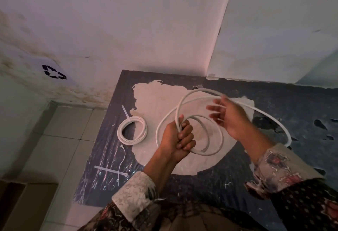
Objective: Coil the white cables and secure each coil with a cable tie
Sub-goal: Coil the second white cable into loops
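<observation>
Dim indoor lighting with a pink-violet cast on the wall [128, 20]. Right hand [228, 115] shows motion blur at the fingers. Wide-angle distortion bends straight lines near frame edges. Lower left corner lies in deep shadow

One head-worn camera looks steeply down, close over the hands [201, 128].

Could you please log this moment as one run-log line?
left hand: grips cable loops | right hand: open, guiding cable | tied coil: on mat | loose ties: unused

patterned floral sleeves [285, 168], pale lace cuffs [135, 192]
</observation>
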A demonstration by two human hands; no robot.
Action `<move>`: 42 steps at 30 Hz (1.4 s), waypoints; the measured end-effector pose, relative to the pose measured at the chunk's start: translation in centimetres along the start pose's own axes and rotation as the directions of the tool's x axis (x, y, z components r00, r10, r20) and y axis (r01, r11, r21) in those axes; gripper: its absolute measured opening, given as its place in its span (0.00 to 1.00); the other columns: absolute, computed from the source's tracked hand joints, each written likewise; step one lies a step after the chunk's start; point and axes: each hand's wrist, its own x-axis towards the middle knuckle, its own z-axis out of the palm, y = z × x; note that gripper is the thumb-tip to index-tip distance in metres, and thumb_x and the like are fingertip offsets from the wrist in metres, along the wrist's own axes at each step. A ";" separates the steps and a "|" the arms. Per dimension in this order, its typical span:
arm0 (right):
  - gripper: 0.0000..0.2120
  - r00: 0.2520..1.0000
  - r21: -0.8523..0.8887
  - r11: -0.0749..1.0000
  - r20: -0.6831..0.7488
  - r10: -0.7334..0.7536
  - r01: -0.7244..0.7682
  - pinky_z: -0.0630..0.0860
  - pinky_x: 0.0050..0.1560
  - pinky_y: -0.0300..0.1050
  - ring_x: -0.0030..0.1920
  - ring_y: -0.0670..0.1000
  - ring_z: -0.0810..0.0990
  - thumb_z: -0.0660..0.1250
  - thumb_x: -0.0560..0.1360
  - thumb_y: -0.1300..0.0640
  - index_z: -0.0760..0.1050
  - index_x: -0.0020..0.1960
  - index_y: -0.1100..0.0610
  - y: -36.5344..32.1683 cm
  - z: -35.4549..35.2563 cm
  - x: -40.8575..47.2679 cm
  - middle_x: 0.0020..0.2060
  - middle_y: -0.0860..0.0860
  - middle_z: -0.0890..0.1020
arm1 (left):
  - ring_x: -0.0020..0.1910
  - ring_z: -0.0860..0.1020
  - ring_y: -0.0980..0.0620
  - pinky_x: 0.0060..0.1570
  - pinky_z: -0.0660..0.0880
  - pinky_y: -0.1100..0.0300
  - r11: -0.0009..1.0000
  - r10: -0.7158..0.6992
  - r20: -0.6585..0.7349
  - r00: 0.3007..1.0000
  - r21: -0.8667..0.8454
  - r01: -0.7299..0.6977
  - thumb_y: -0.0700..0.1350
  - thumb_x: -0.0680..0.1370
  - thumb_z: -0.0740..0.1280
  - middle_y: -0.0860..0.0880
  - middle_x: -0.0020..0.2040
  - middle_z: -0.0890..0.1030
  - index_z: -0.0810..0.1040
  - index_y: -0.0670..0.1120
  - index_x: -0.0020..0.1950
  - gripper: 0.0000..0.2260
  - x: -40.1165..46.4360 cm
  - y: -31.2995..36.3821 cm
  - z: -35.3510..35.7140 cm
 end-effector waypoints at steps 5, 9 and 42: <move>0.23 0.847 -0.127 0.990 0.520 0.113 -0.054 0.84 0.52 0.53 0.53 0.61 0.84 0.66 0.77 0.69 0.73 0.69 0.54 1.6 -2.9 -3.0 0.57 0.63 0.83 | 0.13 0.60 0.56 0.15 0.56 0.66 0.999 0.003 0.004 1.000 -0.033 -0.002 0.48 0.85 0.53 0.50 0.19 0.64 0.66 0.45 0.35 0.19 -0.1 1.2 -1.8; 0.29 0.849 -0.235 0.969 0.524 0.064 0.072 0.79 0.59 0.64 0.59 0.60 0.83 0.72 0.73 0.71 0.74 0.70 0.52 3.6 -3.3 -3.6 0.57 0.60 0.83 | 0.13 0.60 0.55 0.16 0.57 0.65 0.998 -0.065 0.102 0.993 0.013 0.064 0.49 0.84 0.55 0.50 0.20 0.66 0.67 0.44 0.36 0.18 -0.4 2.1 -2.7; 0.14 0.860 -0.593 0.692 0.001 -0.511 0.412 0.78 0.38 0.40 0.37 0.47 0.82 0.60 0.82 0.45 0.78 0.52 0.54 4.9 -0.1 -4.9 0.44 0.53 0.84 | 0.17 0.57 0.56 0.18 0.54 0.63 0.963 -0.109 0.094 0.990 0.257 0.082 0.54 0.85 0.55 0.50 0.22 0.61 0.68 0.44 0.38 0.20 -1.5 1.5 -1.2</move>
